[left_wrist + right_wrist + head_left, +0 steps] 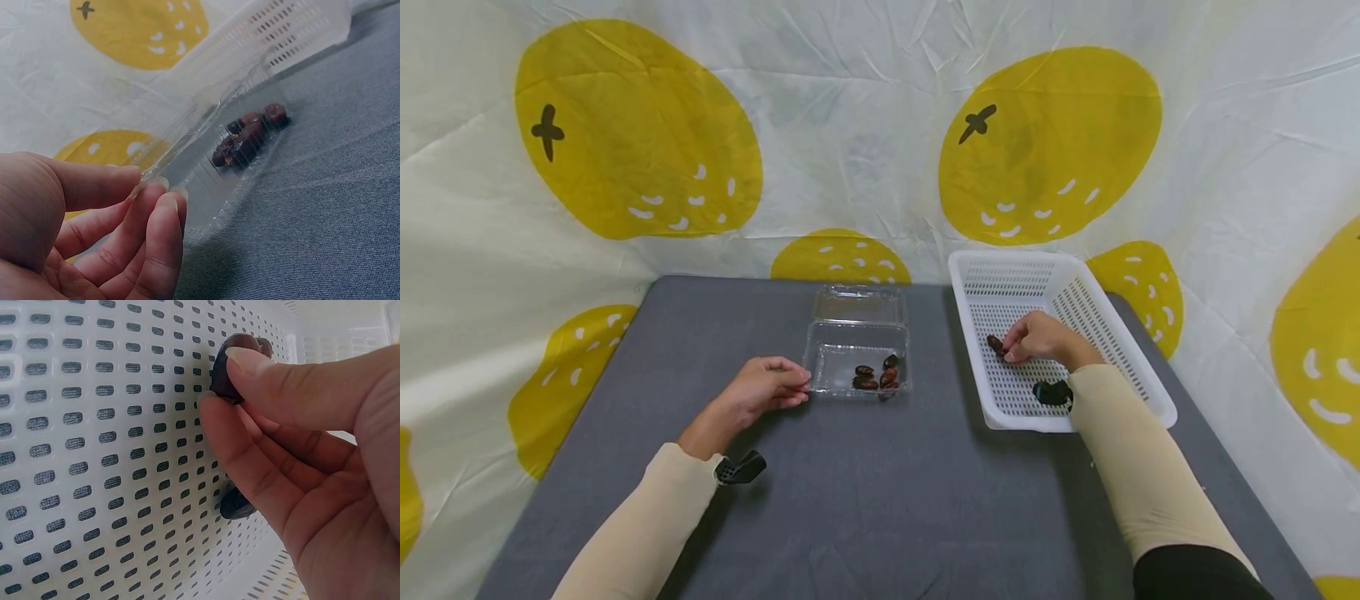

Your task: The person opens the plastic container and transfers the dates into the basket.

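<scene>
A clear plastic clamshell box (pixel 835 362) stands mid-table with its lid (pixel 860 306) folded back. Several glossy brown dates (pixel 865 383) lie in its right half. My left hand (pixel 763 387) pinches the box's left rim between thumb and fingers, as the left wrist view shows close up. My right hand (pixel 1041 340) is down inside a white perforated basket (pixel 966 317). Between its thumb and fingers it pinches a dark date (pixel 222 374). Another dark date (pixel 236 505) shows just past the fingers, partly hidden by them.
The basket stands at the table's back right, a short gap from the box. A grey cloth (pixel 880 500) covers the table. Behind and beside it hangs a white sheet with yellow fruit prints (pixel 640 125). Each wrist wears a black camera (pixel 741 468).
</scene>
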`<action>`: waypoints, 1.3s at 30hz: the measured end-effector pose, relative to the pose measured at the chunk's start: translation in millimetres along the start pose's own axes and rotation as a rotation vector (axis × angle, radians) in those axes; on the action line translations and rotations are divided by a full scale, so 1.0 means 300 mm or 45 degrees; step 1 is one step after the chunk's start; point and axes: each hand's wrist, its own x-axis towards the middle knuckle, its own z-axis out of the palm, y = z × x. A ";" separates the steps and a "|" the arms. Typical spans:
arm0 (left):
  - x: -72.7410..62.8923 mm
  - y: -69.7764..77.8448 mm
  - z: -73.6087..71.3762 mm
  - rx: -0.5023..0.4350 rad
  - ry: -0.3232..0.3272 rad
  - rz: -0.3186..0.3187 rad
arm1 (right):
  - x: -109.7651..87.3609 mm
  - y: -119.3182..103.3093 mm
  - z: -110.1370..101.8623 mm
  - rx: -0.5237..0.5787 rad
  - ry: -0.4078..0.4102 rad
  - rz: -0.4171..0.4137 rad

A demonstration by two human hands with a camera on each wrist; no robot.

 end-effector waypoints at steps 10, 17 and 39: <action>-0.003 -0.012 -0.001 -0.003 -0.026 0.012 | -0.009 -0.004 0.006 0.008 0.010 0.016; 0.002 -0.006 -0.003 -0.010 -0.032 0.024 | -0.030 -0.034 -0.008 0.049 0.094 -0.067; -0.003 0.000 0.000 -0.027 -0.020 0.025 | -0.070 -0.383 -0.010 0.218 0.121 -0.414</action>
